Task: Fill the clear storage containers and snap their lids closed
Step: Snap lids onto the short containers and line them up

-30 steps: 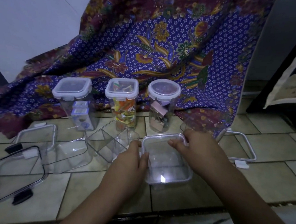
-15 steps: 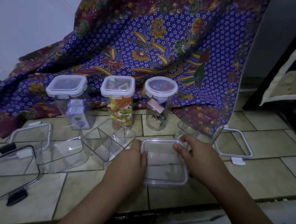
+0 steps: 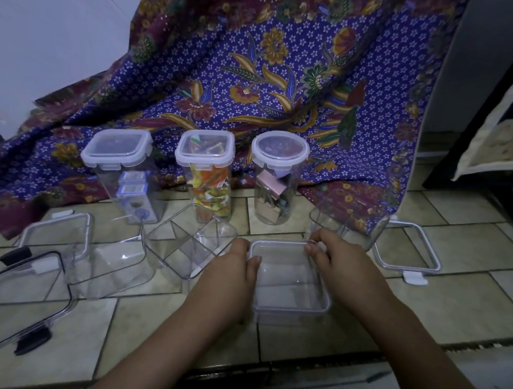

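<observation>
A clear square container (image 3: 287, 283) stands open-topped on the tiled floor in front of me. My left hand (image 3: 231, 278) grips its left rim with the thumb over the edge. My right hand (image 3: 343, 270) holds the far right corner with the fingertips on the rim. Nothing shows inside it. To its left a clear divided container (image 3: 189, 242) lies tilted, and another empty clear container (image 3: 110, 263) sits beside that. Three lidded, filled containers stand behind: a square one (image 3: 122, 170), a tall one with colourful packets (image 3: 208, 174) and a round one (image 3: 277, 177).
A black-clipped clear lid (image 3: 19, 300) lies at the front left, with a white-clipped lid (image 3: 57, 231) behind it. Another white-rimmed lid (image 3: 407, 246) lies at the right, next to a clear container (image 3: 345, 223). A purple batik cloth (image 3: 275, 80) drapes behind.
The container in my hands has come down and levelled onto the floor, a little nearer to me. Both hands have kept their hold on its rim.
</observation>
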